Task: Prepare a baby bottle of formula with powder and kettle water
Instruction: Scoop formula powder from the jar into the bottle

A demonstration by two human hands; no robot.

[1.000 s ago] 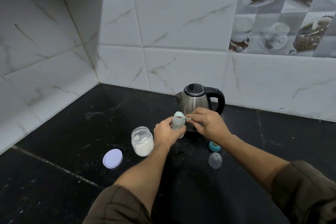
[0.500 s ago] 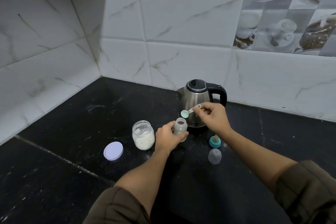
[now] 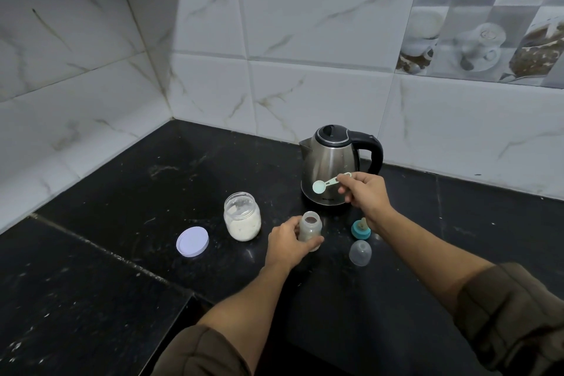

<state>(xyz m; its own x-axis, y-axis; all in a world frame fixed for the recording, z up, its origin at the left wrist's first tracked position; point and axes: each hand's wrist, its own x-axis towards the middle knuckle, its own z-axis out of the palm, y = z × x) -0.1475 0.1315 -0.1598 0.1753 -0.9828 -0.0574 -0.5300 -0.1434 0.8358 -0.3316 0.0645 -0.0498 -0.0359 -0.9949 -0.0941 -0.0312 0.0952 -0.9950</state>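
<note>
The powder step is in hand. The left hand [image 3: 288, 246] grips the open baby bottle [image 3: 310, 230], which stands on the black counter [image 3: 122, 192] just in front of the kettle [image 3: 331, 168]. The right hand [image 3: 364, 194] pinches the scoop [image 3: 325, 184] by its handle, held up against the kettle's body. The open powder jar [image 3: 242, 217] sits left of the kettle. Next probably comes another scoop or the water, calling for a steady, upright bottle.

The right hand [image 3: 364, 195] hides part of the teal nipple ring [image 3: 360, 229].
</note>
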